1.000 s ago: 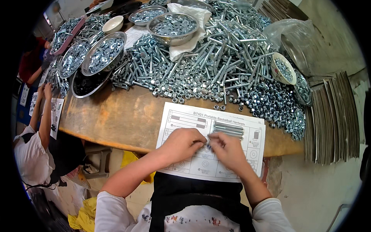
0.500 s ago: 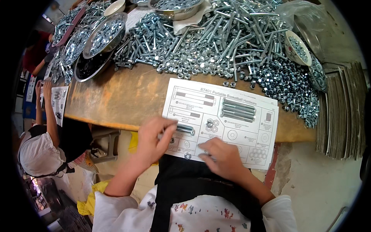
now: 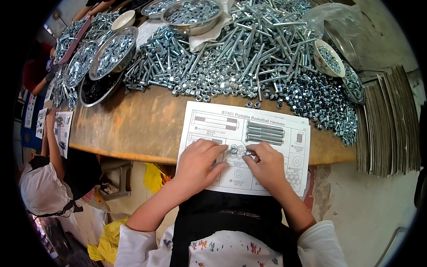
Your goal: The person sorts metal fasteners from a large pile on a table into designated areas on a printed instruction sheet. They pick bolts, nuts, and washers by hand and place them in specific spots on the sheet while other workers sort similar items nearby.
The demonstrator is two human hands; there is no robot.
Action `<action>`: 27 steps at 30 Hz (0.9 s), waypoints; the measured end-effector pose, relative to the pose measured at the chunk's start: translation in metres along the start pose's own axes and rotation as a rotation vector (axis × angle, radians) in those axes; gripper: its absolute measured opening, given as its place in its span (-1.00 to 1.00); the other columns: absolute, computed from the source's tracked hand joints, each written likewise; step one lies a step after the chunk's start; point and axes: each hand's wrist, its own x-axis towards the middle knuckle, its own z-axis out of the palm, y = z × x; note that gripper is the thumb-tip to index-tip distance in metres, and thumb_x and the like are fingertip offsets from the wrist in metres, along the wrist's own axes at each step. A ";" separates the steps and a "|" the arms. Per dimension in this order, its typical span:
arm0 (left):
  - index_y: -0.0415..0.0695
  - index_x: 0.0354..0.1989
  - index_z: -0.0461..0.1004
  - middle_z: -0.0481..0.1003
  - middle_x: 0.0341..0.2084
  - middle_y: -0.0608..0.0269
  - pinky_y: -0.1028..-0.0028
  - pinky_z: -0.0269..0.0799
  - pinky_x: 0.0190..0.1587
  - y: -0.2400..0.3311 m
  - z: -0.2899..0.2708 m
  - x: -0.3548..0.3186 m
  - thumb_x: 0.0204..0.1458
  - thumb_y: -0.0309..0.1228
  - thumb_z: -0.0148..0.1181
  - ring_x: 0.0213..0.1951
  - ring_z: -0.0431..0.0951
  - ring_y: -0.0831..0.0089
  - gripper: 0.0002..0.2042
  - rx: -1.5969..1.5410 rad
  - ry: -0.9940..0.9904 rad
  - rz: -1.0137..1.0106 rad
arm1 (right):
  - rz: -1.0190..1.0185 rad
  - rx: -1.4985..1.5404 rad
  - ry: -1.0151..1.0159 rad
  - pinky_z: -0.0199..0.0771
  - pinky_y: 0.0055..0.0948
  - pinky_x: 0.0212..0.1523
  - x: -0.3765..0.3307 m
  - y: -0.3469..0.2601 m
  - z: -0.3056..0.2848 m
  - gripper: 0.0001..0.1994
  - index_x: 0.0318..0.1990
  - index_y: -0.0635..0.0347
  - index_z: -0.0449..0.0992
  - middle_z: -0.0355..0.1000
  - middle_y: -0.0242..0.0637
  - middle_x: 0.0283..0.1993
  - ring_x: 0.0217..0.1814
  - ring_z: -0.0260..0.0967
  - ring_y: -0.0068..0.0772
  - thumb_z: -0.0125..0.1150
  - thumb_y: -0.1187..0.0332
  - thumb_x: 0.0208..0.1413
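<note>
A printed hardware sheet [image 3: 209, 110] lies at the table's front edge, with a row of long bolts [image 3: 265, 132] on its upper right part. My right hand [image 3: 269, 167] pinches a hex nut [image 3: 249, 153] between thumb and index finger, just above the drawn nuts at mid-sheet. Left of it, another hex nut [image 3: 233, 150] sits on that drawing. Over the sheet's left part is my left hand [image 3: 200, 164], palm down, thumb and fingers apart with nothing visible between them. It covers the spot below the upper left drawing.
Heaped bolts [image 3: 249, 42] and loose nuts [image 3: 209, 73] cover the table's far side, with dark-centred nuts [image 3: 311, 91] at right. Steel bowls of washers [image 3: 191, 18] stand behind. A bowl of small parts [image 3: 328, 58] and stacked cardboard [image 3: 387, 124] are right. A co-worker [image 3: 46, 178] works at left.
My right hand has moved up the sheet and now pinches a nut near the nut drawing. My left hand has shifted right and down, over where shorter bolts lay. The view has tilted slightly.
</note>
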 end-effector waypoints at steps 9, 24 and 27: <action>-0.14 -0.33 0.60 0.54 -0.45 0.10 0.20 0.45 -0.27 -0.022 0.030 0.040 0.06 -0.26 0.26 -0.33 0.55 0.08 -0.80 -0.030 -0.269 -0.067 | -0.036 0.006 0.014 0.48 -0.32 -0.41 0.002 -0.002 0.007 -0.75 -0.18 0.17 0.57 0.47 -0.28 -0.30 -0.40 0.48 -0.24 0.39 0.42 -0.06; -0.16 -0.25 0.60 0.56 -0.43 0.09 0.23 0.48 -0.33 -0.033 0.036 0.102 0.07 -0.32 0.23 -0.42 0.59 0.09 -0.81 0.027 0.022 -0.058 | 0.001 -0.138 0.178 0.49 -0.27 -0.30 0.070 0.031 -0.029 -0.81 -0.20 0.07 0.61 0.52 -0.24 -0.30 -0.30 0.50 -0.16 0.34 0.33 0.00; -0.16 -0.35 0.61 0.57 -0.45 0.08 0.19 0.50 -0.31 -0.048 0.054 0.140 0.00 -0.27 0.27 -0.41 0.59 0.06 -0.80 0.221 -0.041 -0.023 | -0.040 -0.322 0.057 0.48 -0.18 -0.24 0.118 0.045 -0.030 -0.79 -0.23 0.10 0.66 0.56 -0.20 -0.32 -0.30 0.51 -0.08 0.30 0.26 -0.01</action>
